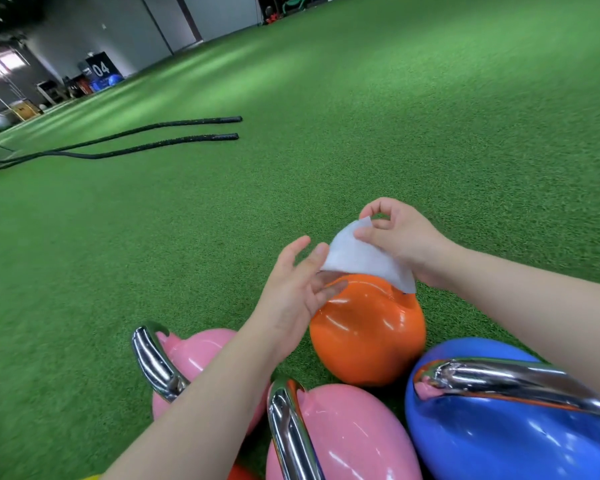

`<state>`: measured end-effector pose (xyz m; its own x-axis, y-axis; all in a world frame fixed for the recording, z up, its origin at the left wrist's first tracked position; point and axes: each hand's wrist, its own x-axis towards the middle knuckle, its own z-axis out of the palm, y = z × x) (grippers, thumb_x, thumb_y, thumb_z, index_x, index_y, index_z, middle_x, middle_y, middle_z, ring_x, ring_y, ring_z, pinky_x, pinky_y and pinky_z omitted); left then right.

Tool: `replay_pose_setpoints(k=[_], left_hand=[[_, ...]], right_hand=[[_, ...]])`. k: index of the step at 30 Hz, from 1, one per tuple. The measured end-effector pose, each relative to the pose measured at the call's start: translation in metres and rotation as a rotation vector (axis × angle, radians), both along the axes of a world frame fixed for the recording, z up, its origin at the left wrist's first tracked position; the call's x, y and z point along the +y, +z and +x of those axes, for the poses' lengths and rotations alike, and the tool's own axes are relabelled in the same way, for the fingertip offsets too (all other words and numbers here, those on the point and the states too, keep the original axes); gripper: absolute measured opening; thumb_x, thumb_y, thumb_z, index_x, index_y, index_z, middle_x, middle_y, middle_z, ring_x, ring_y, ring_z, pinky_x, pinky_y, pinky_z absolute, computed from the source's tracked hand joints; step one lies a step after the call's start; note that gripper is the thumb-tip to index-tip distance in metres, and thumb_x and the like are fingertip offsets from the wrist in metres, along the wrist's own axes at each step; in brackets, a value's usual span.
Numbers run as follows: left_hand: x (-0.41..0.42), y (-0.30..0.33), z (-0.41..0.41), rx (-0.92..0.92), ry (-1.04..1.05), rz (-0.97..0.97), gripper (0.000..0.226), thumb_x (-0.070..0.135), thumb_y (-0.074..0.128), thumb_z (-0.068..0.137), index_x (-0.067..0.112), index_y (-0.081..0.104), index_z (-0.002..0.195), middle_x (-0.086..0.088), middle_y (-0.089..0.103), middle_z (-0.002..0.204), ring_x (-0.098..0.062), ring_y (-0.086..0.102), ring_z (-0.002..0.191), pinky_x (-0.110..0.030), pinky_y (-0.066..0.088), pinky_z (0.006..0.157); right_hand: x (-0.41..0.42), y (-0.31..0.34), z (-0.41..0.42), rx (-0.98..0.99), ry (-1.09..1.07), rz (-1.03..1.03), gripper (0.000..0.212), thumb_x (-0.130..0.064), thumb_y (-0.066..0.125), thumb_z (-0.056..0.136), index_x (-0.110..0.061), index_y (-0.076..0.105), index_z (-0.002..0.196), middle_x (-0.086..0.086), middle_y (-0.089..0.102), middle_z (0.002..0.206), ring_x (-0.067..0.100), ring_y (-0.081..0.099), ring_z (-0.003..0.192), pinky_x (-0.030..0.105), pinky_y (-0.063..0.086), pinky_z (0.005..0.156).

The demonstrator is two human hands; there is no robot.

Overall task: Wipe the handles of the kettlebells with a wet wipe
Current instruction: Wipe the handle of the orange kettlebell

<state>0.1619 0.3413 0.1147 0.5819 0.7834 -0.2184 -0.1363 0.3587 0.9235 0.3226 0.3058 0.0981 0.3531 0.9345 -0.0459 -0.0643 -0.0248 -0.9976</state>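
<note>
- White wet wipe (pixel 364 259) hangs over the glossy orange kettlebell (pixel 368 336), hiding its handle.
- Right hand (pixel 400 237) pinches the wipe's top corner between thumb and forefinger.
- Left hand (pixel 293 292), fingers spread, touches the wipe's left edge.
- Two pink kettlebells (pixel 347 434), a blue kettlebell (pixel 492 431), chrome handles (pixel 288 427), crowd below the fingers.
- Black battle ropes (pixel 118 145) lie well beyond on green turf (pixel 361 133).

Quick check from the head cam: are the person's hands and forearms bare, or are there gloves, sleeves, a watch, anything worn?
Both are bare. The left hand and right hand wear no gloves or rings, and the forearms show no sleeves, watch or wristband. Only a sliver of yellow shows at the bottom edge, unclear what.
</note>
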Motion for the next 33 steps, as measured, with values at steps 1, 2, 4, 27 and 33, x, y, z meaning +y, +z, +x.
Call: replay_pose_setpoints(k=[1,2,4,27,33], left_hand=[[-0.001,-0.002,0.0,0.005,-0.017,-0.005,0.069,0.023,0.063,0.067,0.014,0.036,0.13,-0.008,0.064,0.094,-0.016,0.068,0.072,-0.025,0.057,0.065],[-0.002,-0.003,0.0,0.011,-0.028,0.001,0.069,0.019,0.065,0.065,0.013,0.037,0.128,-0.008,0.064,0.092,-0.016,0.068,0.071,-0.022,0.056,0.062],[-0.002,-0.004,0.001,0.026,-0.035,0.056,0.064,0.008,0.071,0.067,0.01,0.042,0.123,-0.005,0.066,0.087,-0.012,0.067,0.071,-0.018,0.053,0.06],[0.006,-0.029,-0.005,0.685,0.331,0.644,0.039,0.004,0.064,0.082,0.017,0.043,0.111,0.0,0.051,0.104,0.0,0.05,0.08,-0.008,0.042,0.065],[0.014,-0.032,0.025,0.728,-0.003,1.375,0.054,0.0,0.063,0.08,0.0,0.04,0.129,-0.012,0.038,0.129,-0.012,0.033,0.119,-0.008,0.016,0.103]], right_hand=[[0.001,0.0,-0.002,-0.053,-0.021,0.007,0.022,-0.002,0.056,0.089,-0.021,0.049,0.081,-0.002,0.06,0.064,0.008,0.049,0.05,0.016,0.038,0.044],[0.001,-0.001,-0.004,-0.088,-0.036,0.014,0.023,-0.001,0.055,0.09,-0.021,0.048,0.081,0.0,0.059,0.066,0.009,0.048,0.052,0.016,0.038,0.045],[0.003,-0.002,-0.008,-0.115,-0.049,0.025,0.023,-0.002,0.054,0.09,-0.022,0.047,0.081,0.002,0.057,0.067,0.012,0.045,0.055,0.02,0.037,0.048],[0.011,-0.019,0.0,-0.631,-0.252,-0.093,0.009,-0.023,0.059,0.085,-0.031,0.059,0.082,-0.012,0.066,0.085,0.013,0.062,0.088,0.031,0.049,0.079],[0.018,-0.022,0.004,-0.715,-0.296,-0.166,0.004,-0.023,0.062,0.082,-0.027,0.062,0.083,-0.004,0.069,0.088,0.021,0.062,0.087,0.03,0.048,0.073]])
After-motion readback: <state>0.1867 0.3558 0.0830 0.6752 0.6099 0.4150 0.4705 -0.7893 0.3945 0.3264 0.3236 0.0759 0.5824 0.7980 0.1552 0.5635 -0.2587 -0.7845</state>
